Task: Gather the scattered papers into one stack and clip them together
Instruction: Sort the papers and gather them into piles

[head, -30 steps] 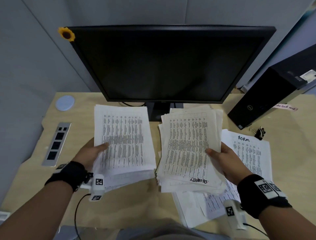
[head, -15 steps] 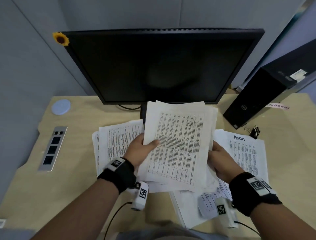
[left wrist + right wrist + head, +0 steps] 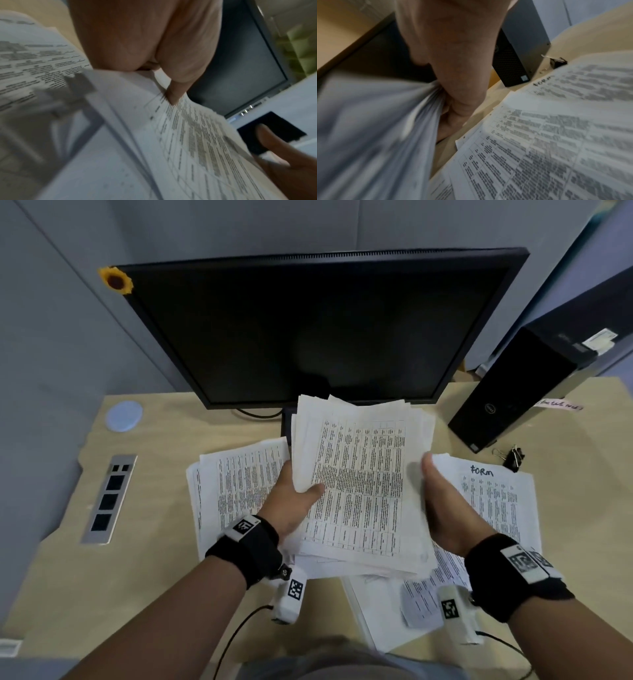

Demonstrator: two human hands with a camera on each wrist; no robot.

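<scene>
A thick, uneven stack of printed papers (image 3: 363, 484) is held in front of the monitor, between both hands. My left hand (image 3: 294, 501) grips its left edge with the thumb on the top sheet (image 3: 188, 135). My right hand (image 3: 445, 508) clasps the right edge (image 3: 368, 121), thumb pointing up along it; its fingers are hidden under the sheets. More printed sheets (image 3: 239, 484) lie on the desk to the left. Another pile headed "FORM" (image 3: 496, 498) lies to the right and runs under the held stack. Black binder clips (image 3: 513, 457) sit beyond that pile.
A large dark monitor (image 3: 318, 330) stands close behind the stack. A black computer tower (image 3: 513, 392) is at the back right. A blue round disc (image 3: 124, 416) and a metal socket panel (image 3: 109, 498) are at the left of the desk (image 3: 68, 577).
My left hand carried its sheaf from the left onto the middle stack, leaving some sheets on the desk. My right thumb shifted from the top sheet to the stack's right edge.
</scene>
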